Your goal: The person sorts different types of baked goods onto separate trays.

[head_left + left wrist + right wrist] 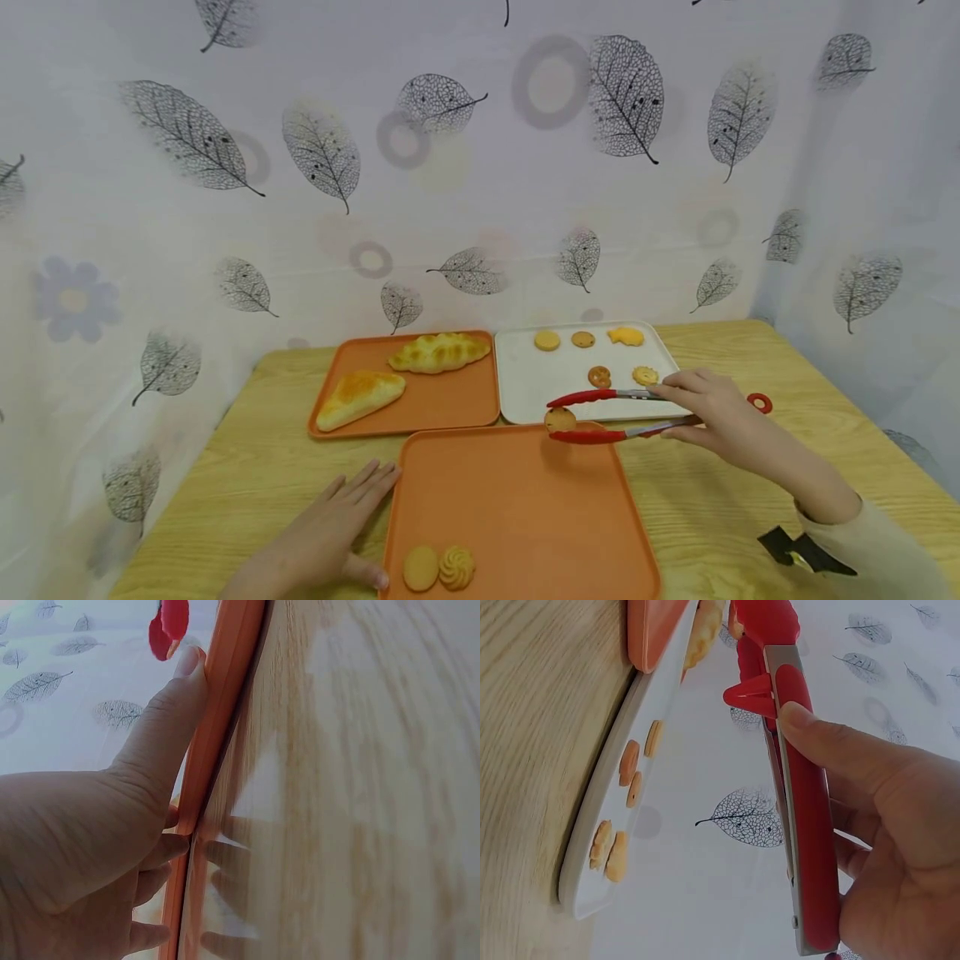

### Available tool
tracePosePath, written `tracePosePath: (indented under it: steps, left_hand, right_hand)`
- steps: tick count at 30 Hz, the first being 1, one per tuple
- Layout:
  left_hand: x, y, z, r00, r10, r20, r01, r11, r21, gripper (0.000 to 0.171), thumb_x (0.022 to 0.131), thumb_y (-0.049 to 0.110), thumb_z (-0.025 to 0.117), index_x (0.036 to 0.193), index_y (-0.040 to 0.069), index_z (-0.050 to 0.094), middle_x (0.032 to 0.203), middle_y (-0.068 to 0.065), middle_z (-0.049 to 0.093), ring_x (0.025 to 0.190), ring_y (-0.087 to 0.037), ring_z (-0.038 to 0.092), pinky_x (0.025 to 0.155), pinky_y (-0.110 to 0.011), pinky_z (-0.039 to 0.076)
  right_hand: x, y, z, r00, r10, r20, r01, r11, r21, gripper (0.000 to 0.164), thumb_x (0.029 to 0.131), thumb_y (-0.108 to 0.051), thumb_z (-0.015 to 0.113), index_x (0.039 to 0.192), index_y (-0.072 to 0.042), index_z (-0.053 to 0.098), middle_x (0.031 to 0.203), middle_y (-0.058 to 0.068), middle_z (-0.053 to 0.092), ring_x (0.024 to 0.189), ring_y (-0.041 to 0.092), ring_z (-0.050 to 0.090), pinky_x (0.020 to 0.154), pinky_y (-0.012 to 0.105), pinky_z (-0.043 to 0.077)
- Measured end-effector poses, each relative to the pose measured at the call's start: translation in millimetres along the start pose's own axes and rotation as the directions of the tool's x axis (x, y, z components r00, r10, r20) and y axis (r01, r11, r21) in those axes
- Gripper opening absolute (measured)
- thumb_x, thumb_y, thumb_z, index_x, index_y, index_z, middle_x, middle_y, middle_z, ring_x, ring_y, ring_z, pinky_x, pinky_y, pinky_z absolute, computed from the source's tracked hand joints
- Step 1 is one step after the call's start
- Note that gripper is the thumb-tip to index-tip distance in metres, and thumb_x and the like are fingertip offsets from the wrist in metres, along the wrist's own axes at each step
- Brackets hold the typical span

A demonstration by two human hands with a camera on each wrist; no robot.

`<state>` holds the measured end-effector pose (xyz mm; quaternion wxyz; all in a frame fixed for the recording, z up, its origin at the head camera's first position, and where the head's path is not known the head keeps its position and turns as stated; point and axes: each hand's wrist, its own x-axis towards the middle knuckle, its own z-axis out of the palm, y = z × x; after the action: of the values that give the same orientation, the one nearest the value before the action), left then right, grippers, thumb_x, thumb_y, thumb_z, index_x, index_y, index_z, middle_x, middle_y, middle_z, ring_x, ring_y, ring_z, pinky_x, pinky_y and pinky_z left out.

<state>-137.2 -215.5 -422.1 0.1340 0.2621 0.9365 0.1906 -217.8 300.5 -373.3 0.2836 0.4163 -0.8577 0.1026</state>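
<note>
My right hand grips red-and-silver tongs along the handles. Between the red tips is a round, dark-specked cookie, held over the far edge of the front orange tray. At that tray's left side lies my left hand, its fingers extended and its thumb against the rim in the left wrist view. A plain oval cookie and a swirled cookie sit side by side in the tray's near left corner.
Behind, a white tray carries several small cookies, among them a fish-shaped one and a pretzel-shaped one. Left of it, another orange tray bears a long braided bread and a triangular pastry. A leaf-patterned curtain hangs behind the wooden table.
</note>
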Motion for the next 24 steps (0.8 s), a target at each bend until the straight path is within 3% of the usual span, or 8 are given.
tracePosePath:
  steps: [2,11,19,24]
  left_hand:
    - [-0.1,-0.4,-0.3,1.0,-0.005,0.004,0.005,1.0,-0.003,0.116,0.069,0.073,0.063,0.158,0.014,0.017,0.162,-0.013,0.022,0.15,-0.038,0.015,0.112,-0.07,0.02]
    - [0.0,0.0,-0.9,1.0,0.019,-0.005,-0.018,1.0,0.018,0.116,0.069,0.072,0.063,0.158,0.013,0.017,0.162,-0.015,0.023,0.149,-0.041,0.018,0.11,-0.071,0.022]
    - [-0.2,-2.1,0.6,1.0,0.005,-0.002,-0.004,1.0,0.022,0.115,0.07,0.074,0.062,0.157,0.014,0.018,0.162,-0.012,0.023,0.15,-0.038,0.016,0.111,-0.07,0.022]
    - [-0.5,-3.0,1.3,1.0,-0.004,0.005,0.004,1.0,0.018,0.116,0.069,0.075,0.061,0.158,0.014,0.017,0.162,-0.012,0.022,0.15,-0.037,0.016,0.11,-0.07,0.022]
  right_hand:
    - [3,4,2,1.0,0.012,0.003,-0.012,1.0,-0.014,0.051,0.069,-0.029,0.084,0.113,-0.007,0.071,0.101,0.003,0.066,0.089,0.021,0.057,0.066,0.037,0.045]
    - [15,20,15,0.998,0.07,-0.001,-0.07,0.996,-0.052,0.057,0.058,-0.017,0.088,0.111,-0.005,0.071,0.098,0.006,0.065,0.085,0.023,0.056,0.065,0.037,0.042]
    - [22,32,31,0.997,0.069,-0.018,-0.07,0.995,-0.073,0.055,0.057,-0.015,0.089,0.107,-0.002,0.072,0.095,0.009,0.065,0.086,0.026,0.056,0.067,0.043,0.048]
    - [26,34,35,0.993,0.119,0.028,-0.116,0.99,-0.073,0.051,0.062,-0.016,0.088,0.108,0.0,0.071,0.097,0.012,0.065,0.09,0.032,0.058,0.072,0.049,0.05]
